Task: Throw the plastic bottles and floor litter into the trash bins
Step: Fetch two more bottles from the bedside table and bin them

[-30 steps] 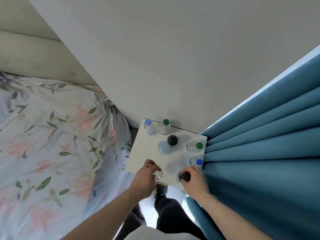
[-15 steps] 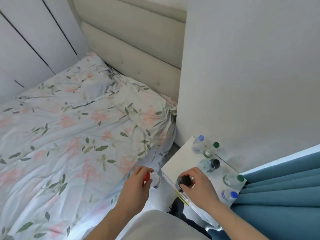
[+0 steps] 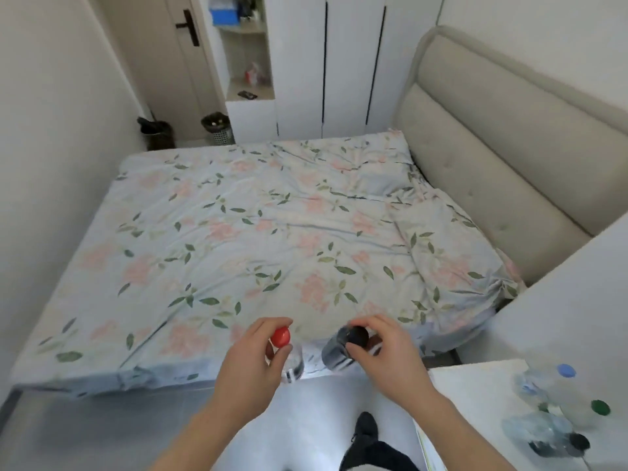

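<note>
Crumpled floral bedspread beyond two gripped, round-capped clear plastic bottles

Clear plastic bottles; cloth bedsheet.

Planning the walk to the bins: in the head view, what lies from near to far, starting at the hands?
Red-capped bottle in left hand and black-capped bottle in right hand → bed → two bins → door.
</note>
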`<state>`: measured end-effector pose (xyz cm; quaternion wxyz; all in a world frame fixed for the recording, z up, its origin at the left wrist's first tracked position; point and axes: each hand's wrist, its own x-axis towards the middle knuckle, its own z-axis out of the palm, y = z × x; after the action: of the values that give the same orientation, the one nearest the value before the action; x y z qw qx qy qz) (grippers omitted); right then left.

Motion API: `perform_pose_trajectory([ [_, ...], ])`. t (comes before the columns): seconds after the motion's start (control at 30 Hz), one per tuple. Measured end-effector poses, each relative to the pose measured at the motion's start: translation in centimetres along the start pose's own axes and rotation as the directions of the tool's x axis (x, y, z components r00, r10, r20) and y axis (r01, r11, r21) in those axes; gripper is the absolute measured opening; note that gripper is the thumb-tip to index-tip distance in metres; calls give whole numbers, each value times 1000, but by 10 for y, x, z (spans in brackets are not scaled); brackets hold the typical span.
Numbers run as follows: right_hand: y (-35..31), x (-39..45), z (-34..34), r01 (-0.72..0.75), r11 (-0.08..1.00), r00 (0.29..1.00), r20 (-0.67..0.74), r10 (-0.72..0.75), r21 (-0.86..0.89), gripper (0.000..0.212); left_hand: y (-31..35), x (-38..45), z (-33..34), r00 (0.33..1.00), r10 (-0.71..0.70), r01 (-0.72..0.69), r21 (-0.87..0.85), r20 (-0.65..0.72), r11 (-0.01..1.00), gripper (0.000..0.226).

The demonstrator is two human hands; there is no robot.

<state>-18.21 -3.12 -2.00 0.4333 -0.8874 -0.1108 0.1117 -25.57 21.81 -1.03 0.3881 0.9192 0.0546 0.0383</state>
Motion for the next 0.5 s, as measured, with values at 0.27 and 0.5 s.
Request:
perform_pose_trajectory([
  [0.27,-126,54,94,231,973,947,234,-220,-21,30,-89,-41,-112,930,-236,223,-79,-283,972,32],
  [0.5,-213,119,199,351,936,834,447,-323,21,30,-171,-50,-193,776,-449,407,-191,-443,893,34],
])
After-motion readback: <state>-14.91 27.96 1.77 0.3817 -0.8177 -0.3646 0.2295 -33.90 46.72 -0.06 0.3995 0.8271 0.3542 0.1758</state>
